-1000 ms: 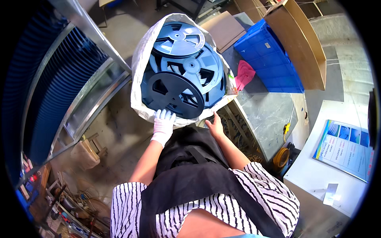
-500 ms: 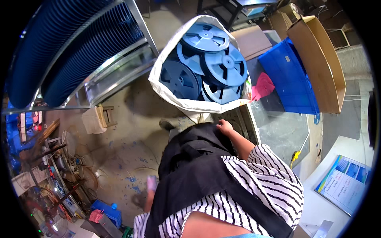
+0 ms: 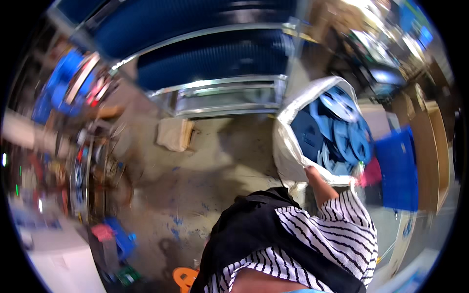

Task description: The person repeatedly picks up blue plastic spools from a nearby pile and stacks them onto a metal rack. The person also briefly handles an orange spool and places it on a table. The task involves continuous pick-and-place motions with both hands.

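Observation:
A white sack [image 3: 287, 149] stands ahead to the right, its mouth spread wide. Inside it lie several blue plastic reels [image 3: 352, 141], stacked loosely and tilted against each other. My right hand [image 3: 311, 173] is at the near rim of the sack, closed on its edge; the fingers are small and partly blurred. My left hand does not show; that side of my body ends at the black apron [image 3: 244, 215].
A metal rack [image 3: 229, 111] with rows of dark blue reels spans the far side. A cloth-covered stool [image 3: 172, 135] stands on the floor. Right of the sack are a pink cloth [image 3: 371, 172], a blue crate [image 3: 398, 171] and a cardboard box [image 3: 434, 161]. An orange stool [image 3: 183, 278] is near me.
The view has swung left, so the sack sits further right and the rack spans the top. My right hand has gone from my lap to the sack's rim. My left hand has left the view.

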`<state>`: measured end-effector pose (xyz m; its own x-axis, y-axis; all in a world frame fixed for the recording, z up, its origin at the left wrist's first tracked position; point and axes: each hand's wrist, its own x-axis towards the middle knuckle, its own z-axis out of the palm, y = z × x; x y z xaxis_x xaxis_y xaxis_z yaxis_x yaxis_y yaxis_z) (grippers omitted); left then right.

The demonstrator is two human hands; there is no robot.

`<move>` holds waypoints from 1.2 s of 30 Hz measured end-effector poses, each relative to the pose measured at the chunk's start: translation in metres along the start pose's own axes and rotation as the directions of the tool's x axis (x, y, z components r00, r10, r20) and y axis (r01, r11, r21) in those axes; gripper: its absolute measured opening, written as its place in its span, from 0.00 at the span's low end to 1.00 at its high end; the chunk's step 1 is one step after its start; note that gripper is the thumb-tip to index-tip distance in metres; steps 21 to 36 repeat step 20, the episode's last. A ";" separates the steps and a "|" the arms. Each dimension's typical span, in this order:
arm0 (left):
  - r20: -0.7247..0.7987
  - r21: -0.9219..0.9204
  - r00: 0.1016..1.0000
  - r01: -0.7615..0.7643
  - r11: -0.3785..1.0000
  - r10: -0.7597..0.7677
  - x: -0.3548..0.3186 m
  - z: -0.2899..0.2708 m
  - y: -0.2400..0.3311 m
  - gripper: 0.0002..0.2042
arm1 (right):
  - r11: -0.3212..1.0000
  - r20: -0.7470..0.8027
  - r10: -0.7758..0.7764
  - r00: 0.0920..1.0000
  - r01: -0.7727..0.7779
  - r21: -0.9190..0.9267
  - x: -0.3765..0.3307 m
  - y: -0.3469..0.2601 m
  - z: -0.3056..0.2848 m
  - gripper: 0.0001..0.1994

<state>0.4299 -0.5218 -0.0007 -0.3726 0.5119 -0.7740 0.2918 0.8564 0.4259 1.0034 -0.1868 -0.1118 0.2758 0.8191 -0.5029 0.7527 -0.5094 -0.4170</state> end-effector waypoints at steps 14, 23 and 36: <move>-0.239 -0.101 0.946 0.201 0.974 -0.220 0.076 -0.229 -0.086 0.26 | 0.467 0.647 -0.653 0.394 0.882 -0.065 -0.121 -0.508 0.216 0.19; -0.167 0.518 0.933 -0.193 0.833 0.320 0.237 -0.253 -0.162 0.16 | -0.357 0.636 -0.769 0.066 0.781 -0.513 0.042 -0.474 0.331 0.11; -0.167 0.518 0.933 -0.193 0.833 0.320 0.237 -0.253 -0.162 0.16 | -0.357 0.636 -0.769 0.066 0.781 -0.513 0.042 -0.474 0.331 0.11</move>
